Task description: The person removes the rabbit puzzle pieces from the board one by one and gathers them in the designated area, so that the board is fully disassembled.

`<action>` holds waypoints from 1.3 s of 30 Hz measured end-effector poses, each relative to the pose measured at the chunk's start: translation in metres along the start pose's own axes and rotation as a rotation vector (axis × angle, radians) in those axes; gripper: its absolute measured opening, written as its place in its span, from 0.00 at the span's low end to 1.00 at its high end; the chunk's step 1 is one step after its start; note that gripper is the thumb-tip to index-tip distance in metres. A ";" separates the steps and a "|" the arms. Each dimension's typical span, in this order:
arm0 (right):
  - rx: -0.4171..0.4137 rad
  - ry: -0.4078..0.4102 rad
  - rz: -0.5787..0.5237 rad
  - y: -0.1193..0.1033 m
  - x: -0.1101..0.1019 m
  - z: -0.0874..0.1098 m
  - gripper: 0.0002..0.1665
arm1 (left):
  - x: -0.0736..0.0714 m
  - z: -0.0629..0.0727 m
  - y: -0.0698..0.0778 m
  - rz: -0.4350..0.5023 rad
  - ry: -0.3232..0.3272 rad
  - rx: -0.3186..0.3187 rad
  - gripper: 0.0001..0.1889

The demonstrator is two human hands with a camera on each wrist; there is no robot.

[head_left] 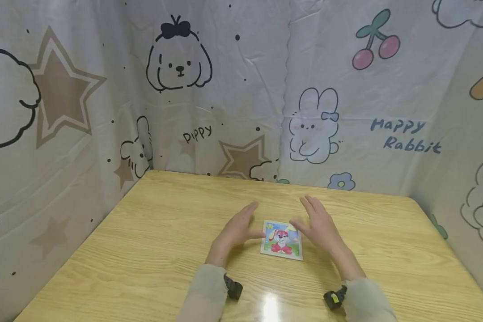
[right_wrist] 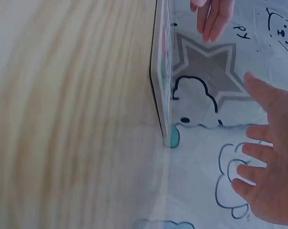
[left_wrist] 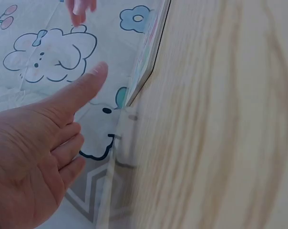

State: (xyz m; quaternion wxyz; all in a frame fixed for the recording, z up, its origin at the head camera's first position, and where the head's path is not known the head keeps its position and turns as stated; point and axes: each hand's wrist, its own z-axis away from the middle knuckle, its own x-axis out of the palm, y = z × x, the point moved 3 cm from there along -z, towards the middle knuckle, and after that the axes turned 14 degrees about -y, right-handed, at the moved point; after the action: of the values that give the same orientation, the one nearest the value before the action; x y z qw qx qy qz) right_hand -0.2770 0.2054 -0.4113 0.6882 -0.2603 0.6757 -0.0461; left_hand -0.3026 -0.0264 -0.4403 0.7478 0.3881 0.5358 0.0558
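A small square picture puzzle with a pale border lies flat on the wooden table, showing a red and white cartoon dog on blue and green. To its left hovers my left hand, thumb stretched toward the picture's left edge and nothing in its grasp. My right hand is raised at the other side, fingers spread and its thumb overlapping the upper right corner in the head view. In the left wrist view the left palm is bare. The right wrist view shows the right palm bare too, beside the puzzle's thin edge.
The light wooden table reaches back to a hanging curtain printed with cartoon animals, stars and cherries. Curtain also stands along the left and right sides. Each wrist carries a small black camera, and light glares on the table's near part.
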 end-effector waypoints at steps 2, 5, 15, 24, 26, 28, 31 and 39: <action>-0.026 -0.027 -0.024 -0.003 0.005 -0.004 0.45 | 0.002 -0.001 -0.001 0.019 -0.009 0.001 0.48; -0.056 -0.072 -0.068 -0.007 0.012 -0.010 0.44 | 0.004 -0.002 -0.001 0.032 -0.028 0.007 0.45; -0.169 -0.162 -0.095 -0.016 0.029 -0.028 0.32 | 0.010 -0.009 0.001 0.005 -0.089 -0.010 0.40; -0.201 -0.240 -0.093 -0.018 0.042 -0.041 0.18 | 0.014 -0.010 -0.001 -0.035 -0.139 -0.026 0.39; -0.204 -0.257 -0.093 -0.018 0.044 -0.042 0.17 | 0.014 -0.010 0.000 -0.044 -0.144 -0.023 0.38; -0.203 -0.276 -0.097 -0.017 0.046 -0.044 0.16 | 0.015 -0.010 0.000 -0.055 -0.151 -0.023 0.38; -0.187 -0.302 -0.099 -0.015 0.048 -0.046 0.15 | 0.015 -0.009 0.001 -0.062 -0.157 -0.024 0.37; -0.178 -0.341 -0.116 -0.016 0.048 -0.050 0.15 | 0.011 -0.008 0.003 -0.102 -0.175 -0.033 0.36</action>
State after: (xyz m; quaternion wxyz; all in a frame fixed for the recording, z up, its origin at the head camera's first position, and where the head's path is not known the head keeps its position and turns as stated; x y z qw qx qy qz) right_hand -0.3164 0.1572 -0.4455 0.7630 -0.3626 0.5348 0.0192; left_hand -0.3035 -0.0143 -0.4476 0.7999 0.3513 0.4866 -0.0073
